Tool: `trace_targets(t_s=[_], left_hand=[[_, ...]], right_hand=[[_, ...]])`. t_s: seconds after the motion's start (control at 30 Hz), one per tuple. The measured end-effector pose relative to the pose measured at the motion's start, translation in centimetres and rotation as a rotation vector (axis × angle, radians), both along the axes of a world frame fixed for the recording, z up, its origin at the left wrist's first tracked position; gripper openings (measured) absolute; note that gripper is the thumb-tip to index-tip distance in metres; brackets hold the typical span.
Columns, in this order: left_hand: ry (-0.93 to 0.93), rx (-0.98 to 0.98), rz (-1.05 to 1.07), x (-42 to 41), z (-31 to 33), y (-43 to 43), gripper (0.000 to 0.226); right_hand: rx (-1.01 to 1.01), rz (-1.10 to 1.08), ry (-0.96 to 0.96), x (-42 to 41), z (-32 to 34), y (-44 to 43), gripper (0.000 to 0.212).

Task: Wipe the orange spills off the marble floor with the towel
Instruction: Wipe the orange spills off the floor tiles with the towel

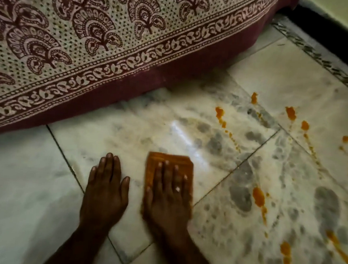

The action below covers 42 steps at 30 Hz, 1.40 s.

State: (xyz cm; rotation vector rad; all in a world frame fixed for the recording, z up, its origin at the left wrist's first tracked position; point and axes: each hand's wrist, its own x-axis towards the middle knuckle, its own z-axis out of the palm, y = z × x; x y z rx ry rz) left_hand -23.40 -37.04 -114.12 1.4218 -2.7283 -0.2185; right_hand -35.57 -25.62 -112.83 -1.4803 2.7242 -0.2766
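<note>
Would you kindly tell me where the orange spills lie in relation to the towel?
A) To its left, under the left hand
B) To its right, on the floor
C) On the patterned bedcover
B: the orange spills dot the marble floor to the right of the towel, which the right hand presses flat; the left hand rests on unstained marble.

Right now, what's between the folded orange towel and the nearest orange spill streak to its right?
Head view: bare veined marble floor crossed by one dark tile joint between the orange towel and spill streak.
</note>
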Motion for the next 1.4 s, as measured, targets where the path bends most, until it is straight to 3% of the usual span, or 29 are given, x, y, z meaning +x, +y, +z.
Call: trace_targets(t_s=[0.07,0.13,0.3,0.47,0.57,0.67,0.87,1.0,1.17,1.3,1.4], left_hand=[[0.007,-0.012,-0.004,0.0,0.1,0.0,0.067],[0.012,-0.003,0.011,0.1,0.1,-0.1,0.067],[-0.002,0.012,0.006,0.1,0.2,0.0,0.069],[0.04,0.054,-0.096,-1.7,0.6,2.3,0.072],[0.054,0.068,-0.275,-4.2,0.2,6.3,0.07],[0.048,0.042,-0.375,-7.1,0.1,8.5,0.071],[0.031,0.044,-0.441,-10.2,0.4,11.5,0.066],[0.029,0.075,-0.496,-10.2,0.6,14.2,0.067],[0.031,0.043,-0.471,-10.5,0.3,15.3,0.064],[0.027,0.017,-0.481,-10.4,0.3,15.2,0.064],[0.013,0.03,-0.473,-10.5,0.5,15.3,0.065]], right_hand=[[-0.024,0.08,-0.01,-2.6,0.1,-3.6,0.065],[0.017,0.019,-0.036,-7.0,0.1,-5.5,0.064],[0.213,-0.258,-0.063,-15.5,0.7,1.9,0.072],[0.126,-0.478,-0.017,-6.9,0.7,11.9,0.068],[0.033,-0.275,0.035,-0.9,-0.4,11.3,0.065],[-0.045,-0.146,0.077,-4.3,-0.4,8.1,0.064],[0.058,-0.474,-0.013,-13.3,-0.2,13.9,0.065],[0.055,-0.703,0.042,-8.6,0.4,22.5,0.065],[0.018,-0.568,0.039,-1.0,-0.5,20.6,0.065],[-0.034,-0.358,0.094,-7.5,-0.5,16.1,0.063],[0.009,-0.454,0.056,-13.4,-0.4,17.1,0.062]])
